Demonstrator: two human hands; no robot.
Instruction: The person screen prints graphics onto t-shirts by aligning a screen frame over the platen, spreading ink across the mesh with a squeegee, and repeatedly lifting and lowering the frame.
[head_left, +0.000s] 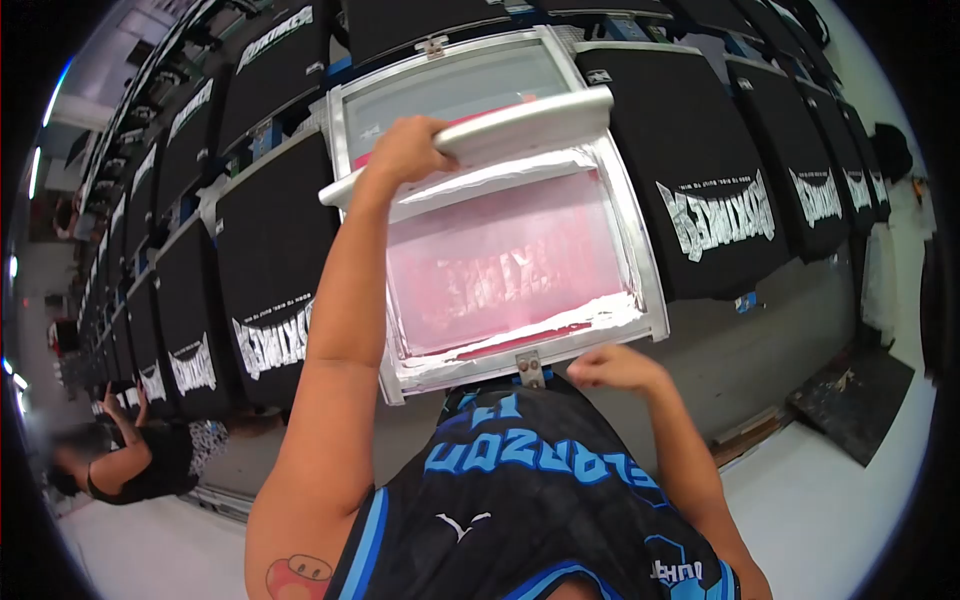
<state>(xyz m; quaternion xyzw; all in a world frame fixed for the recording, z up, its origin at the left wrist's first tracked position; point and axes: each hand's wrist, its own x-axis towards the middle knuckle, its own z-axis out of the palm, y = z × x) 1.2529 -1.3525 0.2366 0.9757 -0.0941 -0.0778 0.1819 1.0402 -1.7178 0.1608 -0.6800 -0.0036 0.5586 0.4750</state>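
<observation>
My left hand [405, 150] is closed round the left part of a long white squeegee [530, 124], which lies slantwise across the upper half of a screen frame [655, 300]. Below the squeegee, the mesh [490, 255] looks pink, with faint lettering and white ink smeared along its near and far edges. My right hand [610, 368] is curled closed beside the frame's near right corner, with nothing visible in it. A metal clamp [530, 369] sits at the middle of the frame's near edge, just left of that hand.
Black shirts with white lettering lie on boards to the right [700, 170] and left [275, 220], with several more rows beyond. Another person [140, 455] stands at the far left with raised arms. A dark flat panel [850, 400] lies at the lower right.
</observation>
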